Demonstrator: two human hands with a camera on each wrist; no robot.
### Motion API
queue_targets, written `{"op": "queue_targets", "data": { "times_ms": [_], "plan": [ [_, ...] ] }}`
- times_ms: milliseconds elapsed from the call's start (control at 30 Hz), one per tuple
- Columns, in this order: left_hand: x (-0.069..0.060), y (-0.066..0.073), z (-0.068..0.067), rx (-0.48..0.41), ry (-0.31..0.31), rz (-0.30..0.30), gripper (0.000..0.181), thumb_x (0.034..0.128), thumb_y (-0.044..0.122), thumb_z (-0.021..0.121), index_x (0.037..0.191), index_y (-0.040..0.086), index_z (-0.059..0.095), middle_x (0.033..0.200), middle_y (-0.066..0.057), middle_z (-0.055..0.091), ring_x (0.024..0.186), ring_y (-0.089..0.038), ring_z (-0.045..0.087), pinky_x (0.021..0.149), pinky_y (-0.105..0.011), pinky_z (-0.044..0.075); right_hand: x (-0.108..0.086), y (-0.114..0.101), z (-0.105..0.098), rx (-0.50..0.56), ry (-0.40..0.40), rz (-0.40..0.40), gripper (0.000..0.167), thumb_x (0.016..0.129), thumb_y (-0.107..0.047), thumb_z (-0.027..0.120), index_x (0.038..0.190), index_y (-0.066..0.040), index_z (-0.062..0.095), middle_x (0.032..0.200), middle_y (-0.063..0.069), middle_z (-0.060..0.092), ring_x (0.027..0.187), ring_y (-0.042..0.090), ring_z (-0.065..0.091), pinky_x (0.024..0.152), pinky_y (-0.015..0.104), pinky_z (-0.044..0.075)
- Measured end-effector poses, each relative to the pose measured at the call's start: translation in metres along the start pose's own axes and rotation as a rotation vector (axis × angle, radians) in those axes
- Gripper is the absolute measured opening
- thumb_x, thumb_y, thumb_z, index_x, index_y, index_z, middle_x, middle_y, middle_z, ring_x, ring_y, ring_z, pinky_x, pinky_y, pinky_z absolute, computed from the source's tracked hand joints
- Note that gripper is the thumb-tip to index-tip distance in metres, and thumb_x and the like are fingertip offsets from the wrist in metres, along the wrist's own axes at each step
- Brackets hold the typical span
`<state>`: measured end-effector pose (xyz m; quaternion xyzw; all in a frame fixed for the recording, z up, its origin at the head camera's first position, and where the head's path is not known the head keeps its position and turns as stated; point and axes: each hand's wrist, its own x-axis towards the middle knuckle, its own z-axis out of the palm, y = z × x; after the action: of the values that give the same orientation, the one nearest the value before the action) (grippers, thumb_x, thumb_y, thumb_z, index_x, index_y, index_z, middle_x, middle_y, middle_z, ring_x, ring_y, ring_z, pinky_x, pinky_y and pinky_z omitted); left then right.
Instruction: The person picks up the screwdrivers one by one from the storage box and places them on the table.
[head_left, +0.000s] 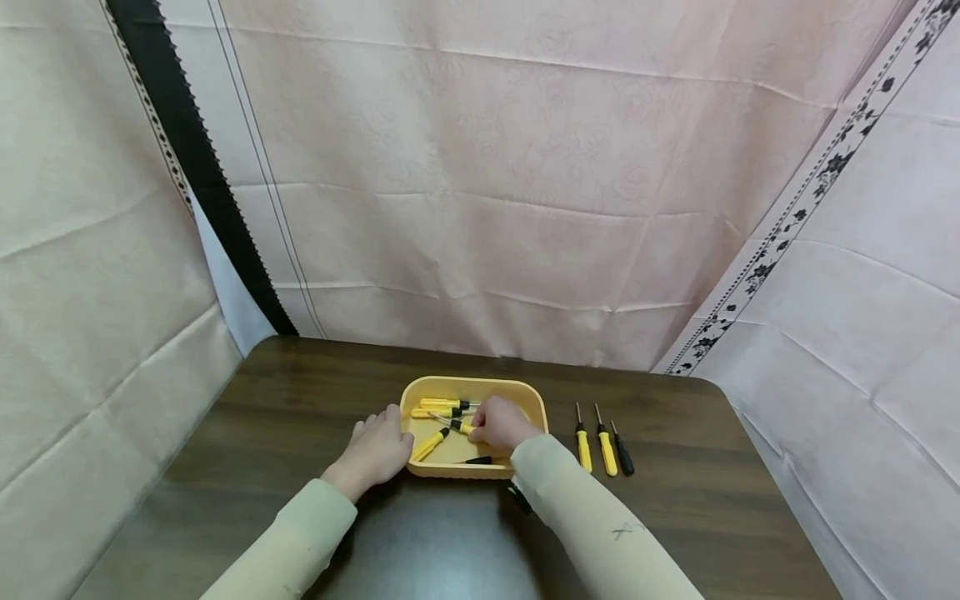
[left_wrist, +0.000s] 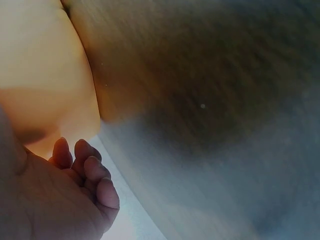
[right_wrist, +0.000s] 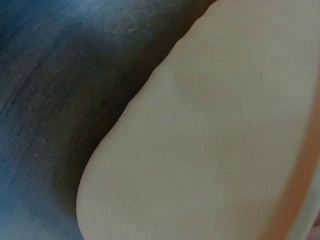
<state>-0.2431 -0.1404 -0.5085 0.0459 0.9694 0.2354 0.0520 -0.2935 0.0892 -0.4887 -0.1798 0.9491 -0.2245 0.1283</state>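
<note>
A shallow yellow tray (head_left: 480,472) stands on the table with several screwdrivers in it. My left hand (head_left: 380,446) is at the tray's left wall, thumb over the rim, and seems to hold it there; its other fingers (left_wrist: 95,170) curl outside the wall. Inside the tray, my right hand (head_left: 504,423) pinches the yellow handle of a screwdriver (head_left: 460,427), its shaft pointing left. Yellow-handled screwdrivers (head_left: 431,445) lie by the left side and far wall, and a black-handled screwdriver (head_left: 478,460) near the front. The right wrist view shows mostly the tray's outer wall (right_wrist: 200,140).
Right of the tray, three screwdrivers lie side by side on the dark wooden table (head_left: 697,500): two yellow-handled (head_left: 583,450) and one black-handled (head_left: 622,454), tips pointing away. Pale cloth (head_left: 465,208) hangs behind the table and at both sides.
</note>
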Motion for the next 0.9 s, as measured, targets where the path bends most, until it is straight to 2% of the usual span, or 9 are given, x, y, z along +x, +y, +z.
{"op": "queue_targets", "data": {
  "times_ms": [300,600,900],
  "plan": [
    [-0.0008,-0.0029,0.0022,-0.014,-0.006,0.001,0.041,0.0964,0.028,0.047,0.125,-0.002,0.045,0.095,-0.007,0.054,0.082,-0.022,0.046,0.076,-0.042,0.032,0.0028,0.0014,0.0063,-0.011,0.024,0.015,0.012,0.083,-0.02,0.077,0.075,-0.013,0.071,0.067,-0.008,0.06,0.06,0.009,0.05,0.062,0.027,0.044],
    [0.0011,-0.0035,0.0051,-0.022,-0.004,-0.006,0.044,0.0972,0.028,0.045,0.129,-0.002,0.043,0.1,-0.008,0.056,0.083,-0.022,0.046,0.08,-0.043,0.033,0.0006,0.0043,0.0065,0.028,0.032,0.001,0.011,0.085,-0.019,0.076,0.078,-0.012,0.073,0.07,-0.006,0.063,0.062,0.008,0.052,0.063,0.028,0.046],
    [0.0002,-0.0011,0.0033,-0.032,-0.004,-0.007,0.041,0.0975,0.028,0.043,0.126,-0.001,0.042,0.089,-0.005,0.054,0.076,-0.022,0.046,0.075,-0.04,0.031,-0.0016,0.0036,0.0019,0.046,0.025,-0.012,0.01,0.085,-0.019,0.076,0.079,-0.011,0.072,0.071,-0.005,0.063,0.062,0.008,0.052,0.063,0.028,0.046]
  ]
}}
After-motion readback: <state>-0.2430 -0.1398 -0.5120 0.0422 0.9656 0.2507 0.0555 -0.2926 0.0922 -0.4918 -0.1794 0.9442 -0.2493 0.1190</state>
